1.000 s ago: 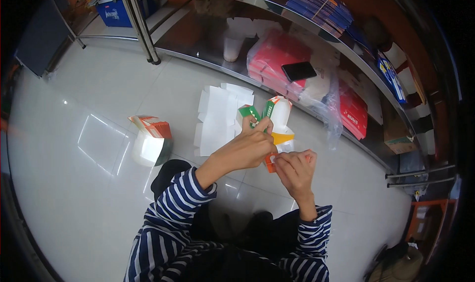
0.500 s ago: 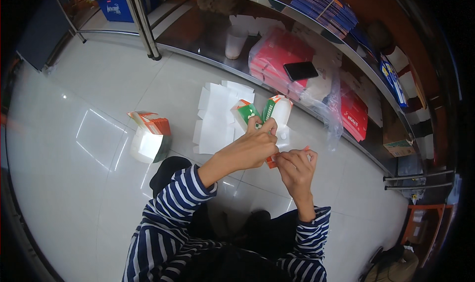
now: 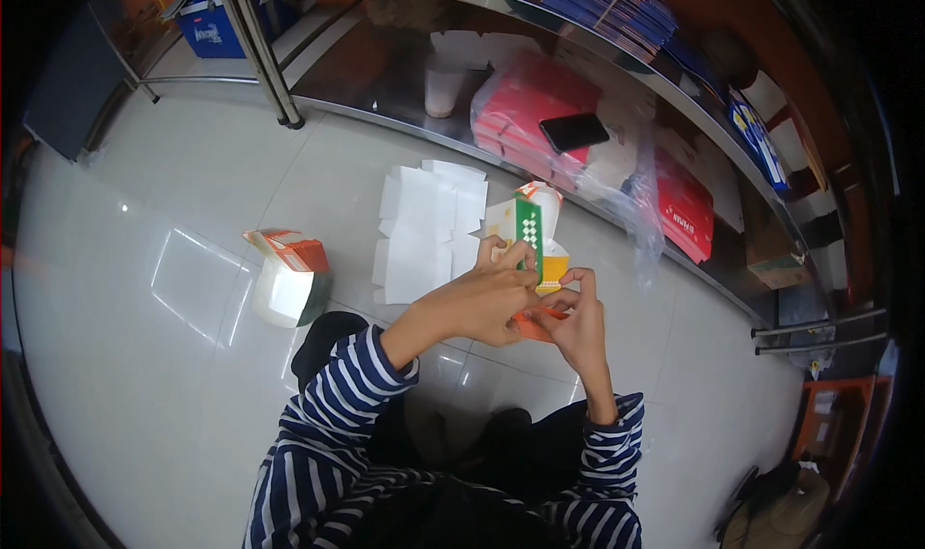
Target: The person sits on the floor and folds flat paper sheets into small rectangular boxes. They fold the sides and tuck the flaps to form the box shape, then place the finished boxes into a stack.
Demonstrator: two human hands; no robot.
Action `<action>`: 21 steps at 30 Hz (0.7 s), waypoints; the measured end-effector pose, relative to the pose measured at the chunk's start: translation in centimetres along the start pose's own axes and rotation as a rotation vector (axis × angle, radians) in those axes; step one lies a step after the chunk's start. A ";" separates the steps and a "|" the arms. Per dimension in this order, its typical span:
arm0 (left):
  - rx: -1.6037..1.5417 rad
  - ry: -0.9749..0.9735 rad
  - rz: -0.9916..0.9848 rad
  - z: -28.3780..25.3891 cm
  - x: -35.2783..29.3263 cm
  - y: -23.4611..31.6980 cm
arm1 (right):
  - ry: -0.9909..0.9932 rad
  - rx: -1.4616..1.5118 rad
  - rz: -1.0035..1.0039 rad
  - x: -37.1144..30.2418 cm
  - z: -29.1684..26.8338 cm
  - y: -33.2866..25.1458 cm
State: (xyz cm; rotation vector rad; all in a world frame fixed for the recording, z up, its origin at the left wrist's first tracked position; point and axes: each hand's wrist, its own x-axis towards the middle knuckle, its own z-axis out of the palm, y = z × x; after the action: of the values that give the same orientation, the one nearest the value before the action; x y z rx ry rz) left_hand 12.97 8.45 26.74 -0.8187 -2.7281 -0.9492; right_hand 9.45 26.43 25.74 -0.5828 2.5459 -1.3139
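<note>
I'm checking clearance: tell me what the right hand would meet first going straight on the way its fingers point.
Most likely the carton, at its yellow panel just ahead of the right hand; depth is unclear here, so it might pass above instead.

Tiled floor (image 3: 670, 351) gave a hand room to pass on the near right, beside the right hand (image 3: 578, 332). At left, a white-lined carton (image 3: 285, 293) stood in the way; farther, flat white cardboard (image 3: 434, 229) lay before an obstructing metal shelf (image 3: 361, 79).
</note>
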 end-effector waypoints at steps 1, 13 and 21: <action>-0.012 -0.006 0.000 0.1 0.1 0.1 | -0.063 0.040 0.046 0.2 -0.3 0.2; -0.285 -0.111 -0.138 -1.9 0.1 -0.8 | -0.063 0.320 -0.012 0.8 -2.9 1.2; -0.688 -0.055 0.135 -4.2 0.2 -2.2 | -0.129 1.028 0.285 1.3 -6.1 1.4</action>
State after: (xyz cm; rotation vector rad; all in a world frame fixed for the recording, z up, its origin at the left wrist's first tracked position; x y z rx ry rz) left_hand 11.45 4.51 28.92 -1.1119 -2.3336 -1.8884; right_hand 5.75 31.06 28.07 -0.0713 1.4441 -2.0678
